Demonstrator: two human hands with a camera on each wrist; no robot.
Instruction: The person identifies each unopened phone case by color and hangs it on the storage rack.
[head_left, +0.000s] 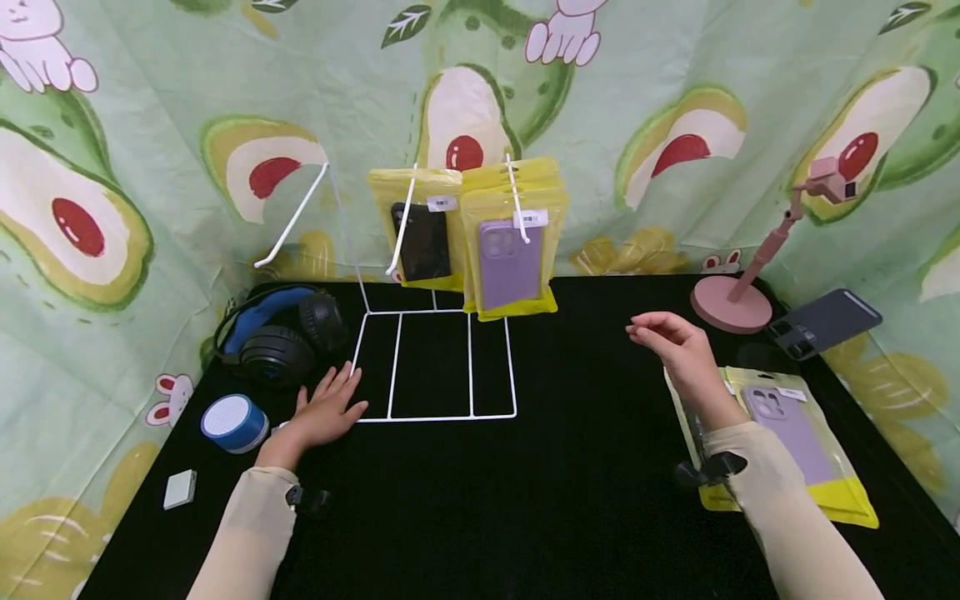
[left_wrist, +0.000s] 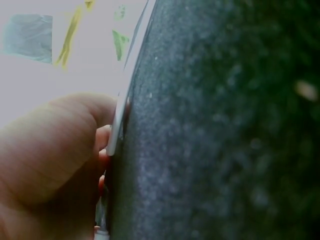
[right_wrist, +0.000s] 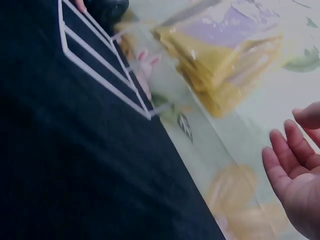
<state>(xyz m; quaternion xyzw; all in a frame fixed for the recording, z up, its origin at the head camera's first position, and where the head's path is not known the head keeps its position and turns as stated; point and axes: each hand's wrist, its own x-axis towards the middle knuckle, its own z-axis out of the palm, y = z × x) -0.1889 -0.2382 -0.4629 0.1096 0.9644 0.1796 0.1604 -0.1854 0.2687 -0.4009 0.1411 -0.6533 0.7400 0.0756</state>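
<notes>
A white wire display rack (head_left: 435, 418) stands on the black table with long hooks rising at its back. My left hand (head_left: 322, 412) rests with spread fingers over the rack's front left corner; in the left wrist view the thumb lies beside the white wire (left_wrist: 131, 70). From the right hook hang yellow-edged pouches with a purple phone case (head_left: 512, 267) in front. A pouch with a black phone case (head_left: 424, 242) hangs on the middle hook, while the left hook (head_left: 294, 215) is bare. My right hand (head_left: 686, 362) is raised right of the rack, fingers loosely bent and holding nothing.
More pouched phone cases (head_left: 795, 442) lie under my right forearm. Behind them are a pink phone stand (head_left: 731, 304) and a dark phone (head_left: 825, 323). Headphones (head_left: 281, 333), a blue round speaker (head_left: 235, 423) and a small white box (head_left: 180, 489) line the left side.
</notes>
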